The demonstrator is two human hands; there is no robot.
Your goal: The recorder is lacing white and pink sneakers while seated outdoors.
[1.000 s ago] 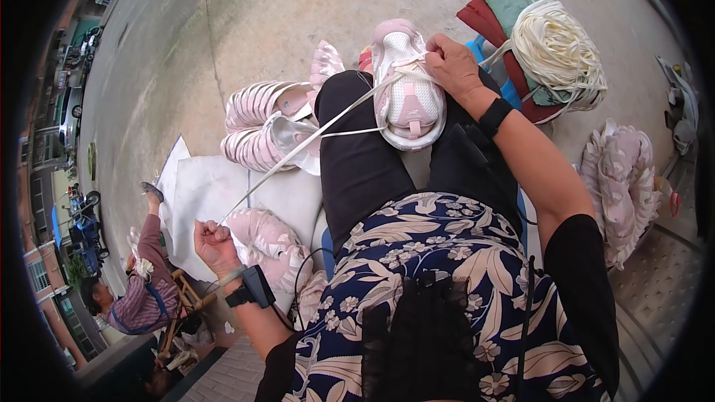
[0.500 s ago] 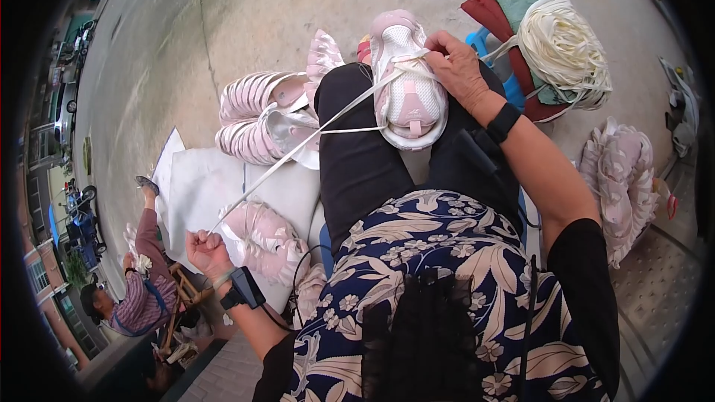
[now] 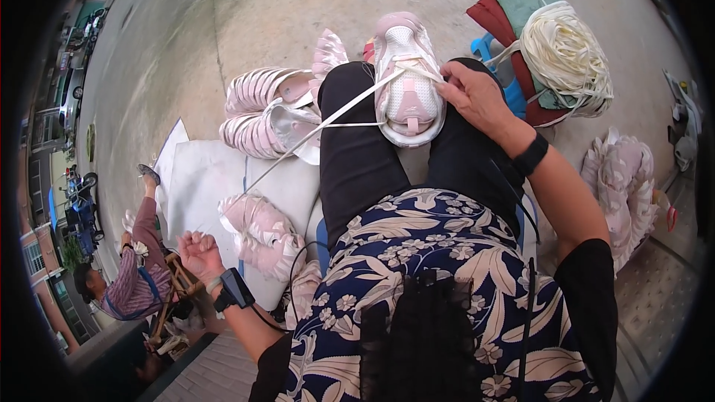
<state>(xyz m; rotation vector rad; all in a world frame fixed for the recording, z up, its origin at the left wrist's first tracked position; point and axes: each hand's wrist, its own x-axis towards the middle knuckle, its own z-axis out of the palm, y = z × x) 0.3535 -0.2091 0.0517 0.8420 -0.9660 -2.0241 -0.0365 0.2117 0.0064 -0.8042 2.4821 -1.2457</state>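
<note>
A pink and white sneaker (image 3: 409,93) lies across my thighs between the knees. A flat white shoelace (image 3: 339,113) runs from it down to the left, its far stretch fading against the pale cloth. My left hand (image 3: 199,255) is raised at the lower left with curled fingers, in line with that taut lace. Beside the sneaker, my right hand (image 3: 477,98) pinches another part of the lace between thumb and forefinger, pulled toward the right. A second strand crosses my left thigh from the sneaker's side. The exact grip of the left fingertips is hard to make out.
Pink shoe pieces (image 3: 268,104) lie left of my knees, with more bundles (image 3: 262,234) on white sheeting (image 3: 201,171). A coil of cream laces (image 3: 564,48) sits on cushions at the right. Another pink bundle (image 3: 620,186) stands lower right. A seated person (image 3: 138,290) is at far left.
My right hand has moved off the sneaker's upper slightly right and down, drawing lace with it. The left hand has shifted slightly left, its wrist turned a little.
</note>
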